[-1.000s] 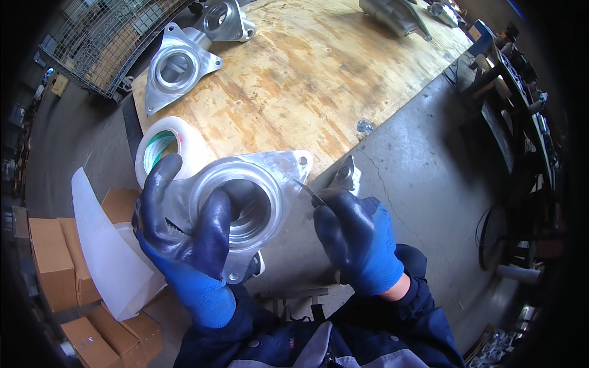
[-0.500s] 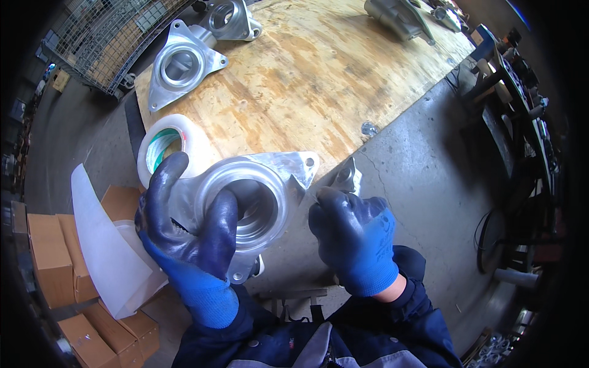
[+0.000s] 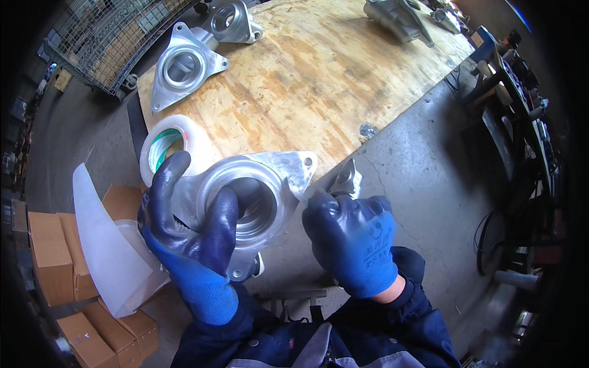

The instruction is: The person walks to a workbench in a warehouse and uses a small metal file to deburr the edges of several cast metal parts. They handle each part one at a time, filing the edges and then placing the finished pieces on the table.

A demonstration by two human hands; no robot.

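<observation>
Over the bench edge, left hand point(image 3: 190, 236) still clamping the housing point(image 3: 254, 196); right hand point(image 3: 353, 236) now fisted, perhaps empty.

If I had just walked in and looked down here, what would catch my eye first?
Probably the shiny metal housing with its round bore, gripped low in the middle by the left hand in a blue glove. The right hand, gloved too, is closed beside it. Behind lie a wooden board, a tape roll and another casting.

Blue gloves with darker navy palms cover the left hand point(image 3: 190, 239) and right hand point(image 3: 356, 239); the metal housing point(image 3: 257, 196) is silvery grey; the bench point(image 3: 319, 80) is mottled tan; the tape roll point(image 3: 169, 144) at its near left corner is white with green inside.
</observation>
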